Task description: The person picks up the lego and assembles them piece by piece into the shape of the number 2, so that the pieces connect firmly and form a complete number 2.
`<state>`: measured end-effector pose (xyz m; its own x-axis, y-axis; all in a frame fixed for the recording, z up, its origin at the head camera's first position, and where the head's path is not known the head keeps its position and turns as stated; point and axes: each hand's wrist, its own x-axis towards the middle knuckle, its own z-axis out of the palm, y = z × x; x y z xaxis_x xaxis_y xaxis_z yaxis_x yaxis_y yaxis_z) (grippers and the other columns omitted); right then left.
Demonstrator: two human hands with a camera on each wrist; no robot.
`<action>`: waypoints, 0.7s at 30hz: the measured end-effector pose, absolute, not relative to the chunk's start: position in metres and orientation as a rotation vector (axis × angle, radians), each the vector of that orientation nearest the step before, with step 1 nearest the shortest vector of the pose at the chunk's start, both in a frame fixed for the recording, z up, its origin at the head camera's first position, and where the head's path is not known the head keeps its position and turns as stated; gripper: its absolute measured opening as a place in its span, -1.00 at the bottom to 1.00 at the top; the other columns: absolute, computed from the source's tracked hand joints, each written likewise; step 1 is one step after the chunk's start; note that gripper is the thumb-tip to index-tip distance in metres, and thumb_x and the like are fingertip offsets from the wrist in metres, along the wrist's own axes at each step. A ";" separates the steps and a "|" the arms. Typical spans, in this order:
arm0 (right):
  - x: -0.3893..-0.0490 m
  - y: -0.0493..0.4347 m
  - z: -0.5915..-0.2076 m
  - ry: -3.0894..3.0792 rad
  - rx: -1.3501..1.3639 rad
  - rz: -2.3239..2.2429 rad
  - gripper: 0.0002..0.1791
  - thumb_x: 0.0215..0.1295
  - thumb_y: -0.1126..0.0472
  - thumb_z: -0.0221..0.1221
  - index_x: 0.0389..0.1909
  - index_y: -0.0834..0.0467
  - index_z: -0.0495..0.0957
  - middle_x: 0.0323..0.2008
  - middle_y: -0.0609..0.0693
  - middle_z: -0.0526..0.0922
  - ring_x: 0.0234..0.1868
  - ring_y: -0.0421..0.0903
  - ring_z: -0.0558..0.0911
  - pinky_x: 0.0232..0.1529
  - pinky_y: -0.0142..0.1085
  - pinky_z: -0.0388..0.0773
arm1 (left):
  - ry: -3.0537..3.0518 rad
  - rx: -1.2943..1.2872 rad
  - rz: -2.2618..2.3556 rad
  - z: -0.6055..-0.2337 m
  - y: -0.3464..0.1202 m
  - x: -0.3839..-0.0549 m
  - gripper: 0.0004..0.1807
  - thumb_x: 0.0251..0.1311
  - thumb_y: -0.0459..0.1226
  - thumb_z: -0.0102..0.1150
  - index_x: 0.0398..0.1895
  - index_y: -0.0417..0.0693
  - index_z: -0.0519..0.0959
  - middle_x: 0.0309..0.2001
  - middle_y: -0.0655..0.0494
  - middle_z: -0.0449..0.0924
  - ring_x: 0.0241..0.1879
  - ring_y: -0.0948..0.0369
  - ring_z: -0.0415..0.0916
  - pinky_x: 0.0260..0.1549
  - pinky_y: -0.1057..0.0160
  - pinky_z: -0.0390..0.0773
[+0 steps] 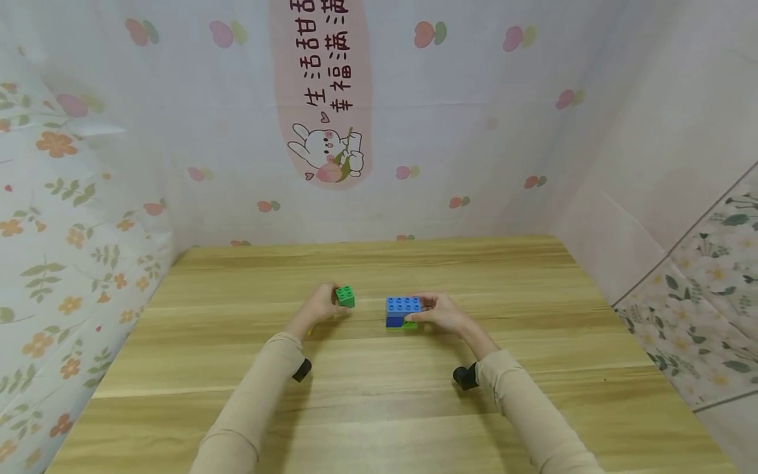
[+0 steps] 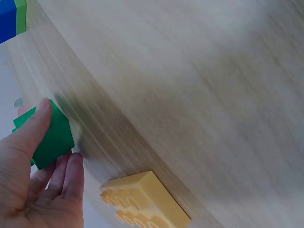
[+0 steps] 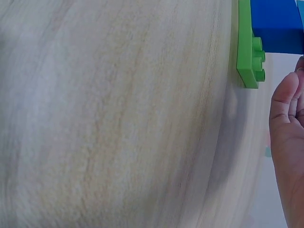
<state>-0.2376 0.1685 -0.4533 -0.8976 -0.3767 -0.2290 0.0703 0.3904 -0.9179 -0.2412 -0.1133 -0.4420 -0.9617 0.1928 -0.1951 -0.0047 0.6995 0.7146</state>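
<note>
My left hand (image 1: 320, 303) holds a small square green toy brick (image 1: 345, 296) between thumb and fingers, just above the table; the left wrist view shows the thumb across one side of it. To its right stands a stack: a light blue eight-stud brick (image 1: 403, 304) on a dark blue brick (image 1: 393, 320), over a flat lime green brick (image 3: 245, 52) whose studs stick out at one end. With thumb in front and fingers behind, my right hand (image 1: 443, 313) pinches the light blue brick at its right end. A yellow brick (image 2: 147, 202) lies beside the left hand, mostly hidden from the head view.
The wood-grain table (image 1: 379, 408) runs back to a wall hung with patterned cloth (image 1: 474, 131). Flowered cloth (image 1: 77, 263) borders the left side, and more hangs on the right. Black wrist mounts (image 1: 466, 377) stick out under both sleeves.
</note>
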 end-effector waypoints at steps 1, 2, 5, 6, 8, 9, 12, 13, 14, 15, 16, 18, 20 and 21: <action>-0.238 0.168 -0.454 2.258 -0.269 -1.511 -0.32 -0.05 0.13 0.37 0.14 0.22 0.42 -0.20 0.06 0.62 -0.26 -0.18 0.56 -0.24 -0.39 0.50 | 2.661 0.148 1.114 -0.443 -0.113 -0.241 -0.39 -0.01 -0.32 0.31 0.12 -0.35 0.31 -0.03 -0.18 0.45 -0.04 0.01 0.44 0.01 0.10 0.47; -0.238 0.168 -0.454 2.260 -0.271 -1.510 -0.32 -0.06 0.13 0.38 0.14 0.22 0.42 -0.20 0.06 0.62 -0.26 -0.18 0.56 -0.24 -0.39 0.50 | 2.661 0.148 1.116 -0.444 -0.113 -0.242 -0.39 -0.01 -0.34 0.30 0.12 -0.35 0.31 -0.03 -0.18 0.46 -0.04 0.01 0.44 0.01 0.10 0.47; -0.238 0.168 -0.454 2.266 -0.278 -1.509 -0.33 -0.05 0.14 0.37 0.14 0.22 0.42 -0.20 0.07 0.62 -0.26 -0.18 0.57 -0.24 -0.39 0.50 | 2.662 0.140 1.133 -0.445 -0.113 -0.242 -0.40 -0.01 -0.36 0.30 0.12 -0.35 0.32 -0.03 -0.18 0.46 -0.04 0.01 0.44 0.02 0.10 0.46; -0.238 0.168 -0.454 2.272 -0.289 -1.505 -0.33 -0.04 0.13 0.37 0.14 0.23 0.42 -0.20 0.08 0.62 -0.26 -0.18 0.57 -0.24 -0.39 0.50 | 2.669 0.142 1.128 -0.445 -0.113 -0.243 -0.41 -0.01 -0.37 0.29 0.11 -0.35 0.32 -0.04 -0.18 0.46 -0.05 0.02 0.44 0.01 0.10 0.47; -0.238 0.168 -0.454 2.277 -0.282 -1.505 -0.34 -0.05 0.14 0.37 0.13 0.21 0.43 -0.22 0.06 0.62 -0.26 -0.18 0.56 -0.24 -0.38 0.50 | 2.680 0.137 1.122 -0.445 -0.112 -0.243 -0.43 -0.01 -0.39 0.29 0.10 -0.36 0.34 -0.06 -0.18 0.47 -0.07 0.02 0.44 -0.01 0.10 0.47; -0.238 0.168 -0.454 2.280 -0.280 -1.505 -0.34 -0.05 0.13 0.37 0.13 0.21 0.44 -0.23 0.05 0.62 -0.26 -0.18 0.56 -0.24 -0.38 0.49 | 2.686 0.135 1.117 -0.444 -0.112 -0.243 -0.45 -0.01 -0.39 0.29 0.08 -0.36 0.35 -0.08 -0.18 0.48 -0.08 0.03 0.44 -0.02 0.10 0.48; -0.238 0.169 -0.455 2.286 -0.289 -1.498 -0.34 -0.05 0.11 0.37 0.12 0.21 0.44 -0.25 0.04 0.61 -0.25 -0.18 0.55 -0.24 -0.38 0.48 | 2.691 0.125 1.108 -0.444 -0.112 -0.243 -0.48 -0.01 -0.40 0.29 0.05 -0.36 0.38 -0.12 -0.17 0.49 -0.12 0.04 0.45 -0.06 0.12 0.49; -0.238 0.168 -0.455 2.284 -0.283 -1.500 -0.34 -0.06 0.11 0.38 0.12 0.20 0.45 -0.25 0.03 0.61 -0.26 -0.18 0.55 -0.24 -0.38 0.48 | 2.689 0.119 1.109 -0.444 -0.112 -0.243 -0.49 -0.02 -0.40 0.29 0.04 -0.36 0.38 -0.12 -0.16 0.49 -0.13 0.05 0.45 -0.06 0.12 0.50; -0.238 0.169 -0.455 2.284 -0.286 -1.498 -0.34 -0.06 0.10 0.38 0.12 0.20 0.45 -0.26 0.03 0.61 -0.26 -0.18 0.54 -0.25 -0.38 0.47 | 2.685 0.115 1.109 -0.443 -0.112 -0.243 -0.49 -0.01 -0.40 0.29 0.04 -0.36 0.38 -0.13 -0.16 0.49 -0.14 0.05 0.45 -0.07 0.13 0.50; -0.238 0.169 -0.455 2.283 -0.289 -1.496 -0.34 -0.06 0.09 0.38 0.12 0.20 0.44 -0.26 0.03 0.60 -0.26 -0.17 0.54 -0.25 -0.38 0.47 | 2.683 0.116 1.108 -0.443 -0.112 -0.243 -0.49 -0.01 -0.40 0.29 0.04 -0.36 0.38 -0.13 -0.16 0.49 -0.14 0.05 0.46 -0.08 0.13 0.50; -0.237 0.169 -0.454 2.284 -0.290 -1.492 -0.33 -0.06 0.08 0.38 0.12 0.20 0.44 -0.27 0.02 0.60 -0.26 -0.17 0.54 -0.25 -0.38 0.46 | 2.683 0.118 1.107 -0.443 -0.112 -0.243 -0.49 -0.01 -0.40 0.29 0.05 -0.36 0.38 -0.13 -0.16 0.50 -0.14 0.05 0.46 -0.08 0.14 0.51; -0.237 0.169 -0.454 2.290 -0.284 -1.482 -0.33 -0.06 0.07 0.38 0.13 0.18 0.44 -0.27 0.01 0.60 -0.27 -0.17 0.53 -0.26 -0.38 0.46 | 2.682 0.123 1.100 -0.442 -0.112 -0.243 -0.49 -0.01 -0.39 0.29 0.04 -0.37 0.39 -0.14 -0.16 0.51 -0.15 0.06 0.47 -0.10 0.15 0.52; -0.237 0.169 -0.453 2.298 -0.294 -1.470 -0.32 -0.04 0.06 0.36 0.14 0.19 0.43 -0.26 0.02 0.59 -0.27 -0.17 0.52 -0.25 -0.38 0.45 | 2.684 0.137 1.095 -0.441 -0.112 -0.244 -0.49 -0.02 -0.39 0.29 0.04 -0.38 0.40 -0.15 -0.16 0.51 -0.17 0.07 0.48 -0.12 0.17 0.53; -0.236 0.169 -0.453 2.300 -0.298 -1.467 -0.33 -0.03 0.07 0.36 0.14 0.19 0.42 -0.26 0.03 0.59 -0.26 -0.17 0.53 -0.25 -0.38 0.45 | 2.688 0.151 1.091 -0.440 -0.112 -0.244 -0.50 -0.02 -0.40 0.29 0.02 -0.39 0.40 -0.16 -0.16 0.52 -0.18 0.08 0.48 -0.14 0.18 0.53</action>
<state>-0.2364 0.1689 -0.4526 -0.8996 -0.3815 -0.2127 0.0321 0.4280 -0.9032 -0.2439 -0.1121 -0.4404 -0.9669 0.1826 -0.1784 0.0067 0.7168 0.6973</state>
